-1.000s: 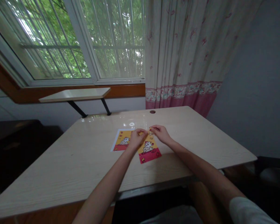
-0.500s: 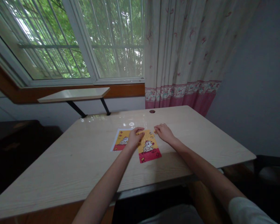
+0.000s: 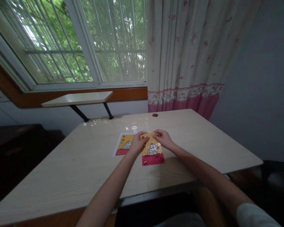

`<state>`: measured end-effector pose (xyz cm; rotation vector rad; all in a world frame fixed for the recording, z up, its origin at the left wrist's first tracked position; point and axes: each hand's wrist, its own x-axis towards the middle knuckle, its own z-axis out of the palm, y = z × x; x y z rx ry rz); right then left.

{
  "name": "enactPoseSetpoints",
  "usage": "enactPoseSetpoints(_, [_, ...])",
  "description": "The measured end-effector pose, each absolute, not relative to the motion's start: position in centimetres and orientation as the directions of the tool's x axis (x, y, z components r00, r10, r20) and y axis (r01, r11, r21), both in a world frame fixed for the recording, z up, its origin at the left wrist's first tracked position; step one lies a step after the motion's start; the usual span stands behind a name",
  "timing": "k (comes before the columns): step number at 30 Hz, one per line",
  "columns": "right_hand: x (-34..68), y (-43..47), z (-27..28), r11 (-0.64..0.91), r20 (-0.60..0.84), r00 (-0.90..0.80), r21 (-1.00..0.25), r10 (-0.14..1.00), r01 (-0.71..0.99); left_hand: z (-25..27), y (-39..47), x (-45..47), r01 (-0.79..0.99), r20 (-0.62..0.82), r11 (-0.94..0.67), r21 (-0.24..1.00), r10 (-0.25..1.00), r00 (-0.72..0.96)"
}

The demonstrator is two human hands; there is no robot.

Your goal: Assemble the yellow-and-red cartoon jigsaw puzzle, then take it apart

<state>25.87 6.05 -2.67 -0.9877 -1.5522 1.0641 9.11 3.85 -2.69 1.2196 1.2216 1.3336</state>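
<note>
A yellow and red jigsaw puzzle [image 3: 152, 159] with a white cartoon animal lies on the table in front of me. At its top left corner my left hand [image 3: 139, 142] is closed, with the thumb on the printed face and the fingers behind the edge. My right hand [image 3: 164, 139] pinches the top right part the same way, its fingertips partly hidden. Whether a loose piece is between the right fingers, I cannot tell. Just left of the puzzle is a white-bordered sheet [image 3: 119, 148] with the same picture, partly covered by my left hand.
The pale wooden table [image 3: 90, 170] has a round cable hole [image 3: 155, 115] near its back edge. A small raised shelf [image 3: 80, 98] on dark legs stands at the back left. Behind are a barred window [image 3: 120, 50] and a flowered curtain [image 3: 184, 63].
My right hand has moved left from beside the puzzle, where it pinched something small, onto its top right part. My left thumb now presses on the puzzle's face.
</note>
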Motion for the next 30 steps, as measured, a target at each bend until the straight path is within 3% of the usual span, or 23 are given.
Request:
enactPoseSetpoints(5, [25.7, 6.2, -2.5, 0.129, 0.142, -0.225, -0.989, 0.964, -0.072, -2.7, 3.9, 9.1, -0.069, 0.088, -0.090, 0.994, 0.996, -0.030])
enactPoseSetpoints(8, [25.7, 6.3, -2.6, 0.113, 0.128, -0.239, -0.991, 0.962, -0.079, -2.6, 3.8, 9.1, -0.064, 0.103, -0.104, 0.993, 0.995, -0.015])
enactPoseSetpoints(12, [26.0, 5.9, -2.4, 0.339, 0.309, -0.209, -0.932, 0.928, 0.126, -2.4, 3.8, 9.0, -0.011, 0.114, -0.115, 0.993, 0.993, -0.026])
enactPoseSetpoints(16, [26.4, 5.1, -1.8, 0.539, 0.489, -0.227, -0.764, 0.842, 0.356, -2.1, 3.6, 9.0, 0.054, 0.136, -0.133, 0.990, 0.989, -0.065])
enactPoseSetpoints(20, [26.5, 4.6, -1.4, 0.666, 0.588, -0.315, -0.641, 0.745, 0.381, -1.8, 3.4, 8.9, 0.109, 0.141, -0.130, 0.986, 0.985, -0.102])
enactPoseSetpoints(23, [26.2, 4.9, -1.8, 0.630, 0.571, -0.266, -0.690, 0.776, 0.356, -1.9, 3.5, 8.9, 0.098, 0.163, -0.152, 0.983, 0.981, -0.109])
enactPoseSetpoints(27, [25.8, 5.9, -2.9, 0.410, 0.384, -0.167, -0.896, 0.908, 0.170, -2.4, 3.8, 9.0, 0.024, 0.154, -0.152, 0.988, 0.984, -0.085])
enactPoseSetpoints(30, [25.7, 6.5, -3.4, 0.300, 0.288, -0.172, -0.953, 0.942, 0.046, -2.6, 3.9, 9.0, -0.013, 0.154, -0.155, 0.988, 0.987, -0.049])
